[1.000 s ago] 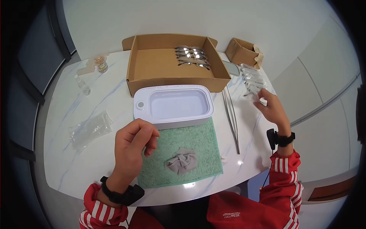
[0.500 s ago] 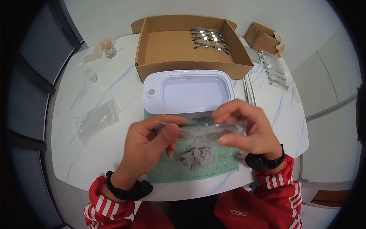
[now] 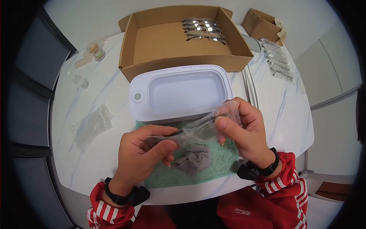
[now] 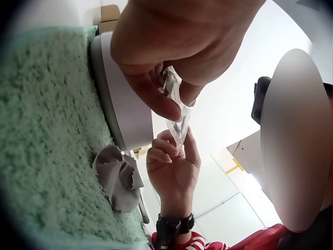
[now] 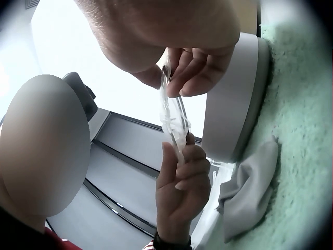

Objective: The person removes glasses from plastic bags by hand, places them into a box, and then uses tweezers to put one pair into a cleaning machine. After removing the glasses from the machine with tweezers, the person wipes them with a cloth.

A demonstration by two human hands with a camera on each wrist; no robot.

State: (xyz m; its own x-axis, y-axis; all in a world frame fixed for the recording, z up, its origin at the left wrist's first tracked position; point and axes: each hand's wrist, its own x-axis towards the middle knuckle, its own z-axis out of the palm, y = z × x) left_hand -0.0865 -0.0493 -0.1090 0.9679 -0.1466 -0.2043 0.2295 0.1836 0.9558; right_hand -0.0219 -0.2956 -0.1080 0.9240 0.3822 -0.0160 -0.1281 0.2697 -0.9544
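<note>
- A pale wall backs a white, veined table (image 3: 282, 126).
- Nearest, a red garment (image 3: 248, 198) bears white lettering too small to read.
- At the table's near edge, a green towel (image 3: 166, 180), probably padding the surface, holds a crumpled grey cloth (image 3: 194, 160).
- Above it, the left hand (image 3: 135, 156) curls its fingers round one end of a clear bag (image 3: 204, 125); the right hand (image 3: 247, 133) pinches the other, apparently keeping it taut. What look like glasses show inside.
- Beyond sits a tub (image 3: 142, 111), tweezers (image 3: 249, 89) at its right.
- Toward the far edge, a box (image 3: 183, 63) corrals more glasses (image 3: 207, 37), seemingly lined up to stay apart.
- Near the far left corner, a jar's (image 3: 98, 53) label is illegible.
</note>
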